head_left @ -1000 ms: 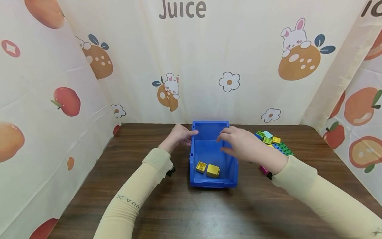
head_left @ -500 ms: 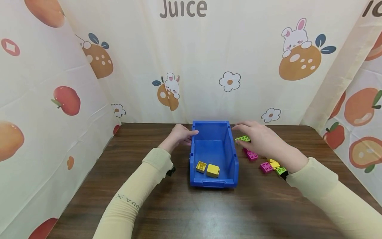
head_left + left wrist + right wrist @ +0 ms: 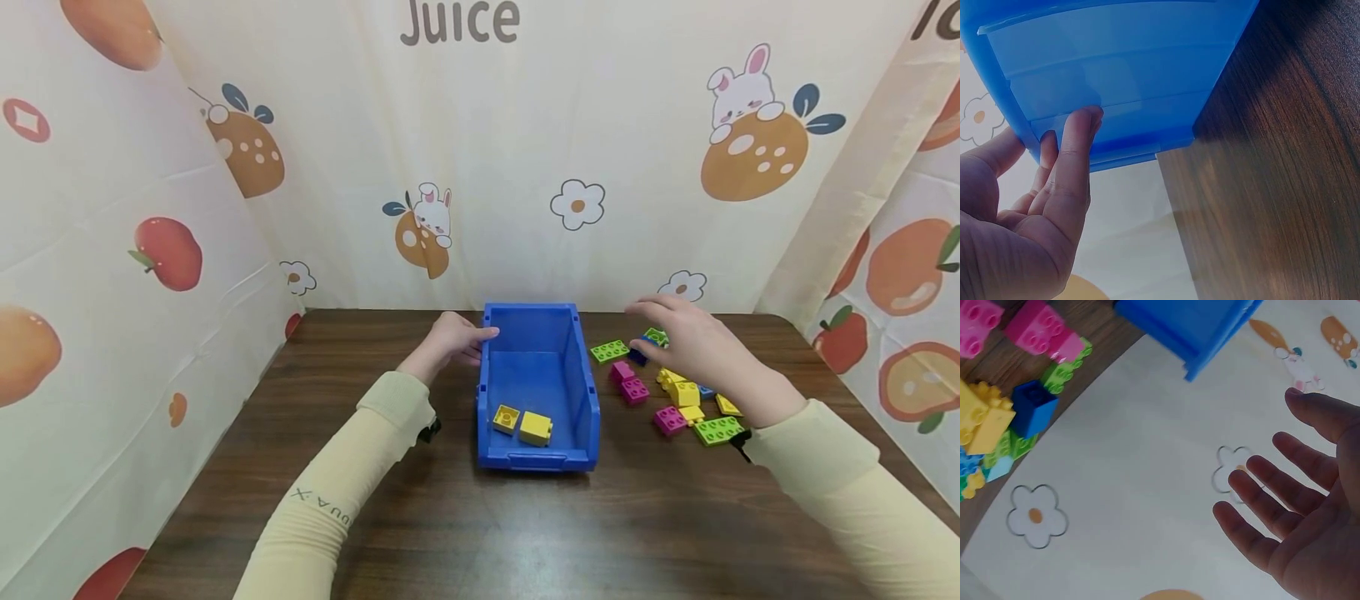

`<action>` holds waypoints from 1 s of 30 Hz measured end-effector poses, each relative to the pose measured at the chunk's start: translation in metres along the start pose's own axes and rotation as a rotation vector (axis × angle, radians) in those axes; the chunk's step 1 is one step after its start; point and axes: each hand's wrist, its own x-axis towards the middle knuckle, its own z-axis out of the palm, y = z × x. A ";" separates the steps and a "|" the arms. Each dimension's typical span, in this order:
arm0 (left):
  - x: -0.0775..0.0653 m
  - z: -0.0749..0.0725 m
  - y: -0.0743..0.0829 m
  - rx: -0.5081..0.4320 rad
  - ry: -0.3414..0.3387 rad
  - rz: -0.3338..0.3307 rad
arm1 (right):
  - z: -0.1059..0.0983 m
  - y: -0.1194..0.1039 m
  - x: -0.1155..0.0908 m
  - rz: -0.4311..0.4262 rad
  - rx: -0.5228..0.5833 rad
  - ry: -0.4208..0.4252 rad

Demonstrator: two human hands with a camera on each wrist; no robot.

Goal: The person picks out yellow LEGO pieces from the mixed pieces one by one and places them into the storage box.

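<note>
Clock positions are taken from the centre of the blue bin, 12 being the far side. At 10 o'clock, the left hand (image 3: pixel 452 338) grips the bin's side wall, thumb over the rim, fingers against the outer face. The blue bin (image 3: pixel 538 460) stands upright on the tabletop (image 3: pixel 480 533). Inside, towards 7 o'clock, lies a hollow yellow brick (image 3: pixel 506 419), underside up; at 6, a yellow block (image 3: pixel 535 428) on its side. Outside, a lime brick (image 3: pixel 610 351) lies at 2 o'clock, joined magenta bricks (image 3: pixel 633 391) at 3, a separate magenta brick (image 3: pixel 669 421) between 3 and 4, and yellow bricks (image 3: pixel 684 393) at 3. The right hand (image 3: pixel 693 337), between 2 and 3, is spread wide, holding nothing. Rightmost, between 3 and 4, lies a green brick (image 3: pixel 717 431).
</note>
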 end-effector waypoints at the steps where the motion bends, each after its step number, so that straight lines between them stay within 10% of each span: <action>1: 0.000 0.000 0.000 0.001 -0.001 0.001 | 0.000 0.003 -0.001 0.012 0.000 -0.008; 30: 0.005 0.001 -0.001 -0.007 0.009 -0.015 | 0.050 0.060 -0.008 0.286 0.050 -0.097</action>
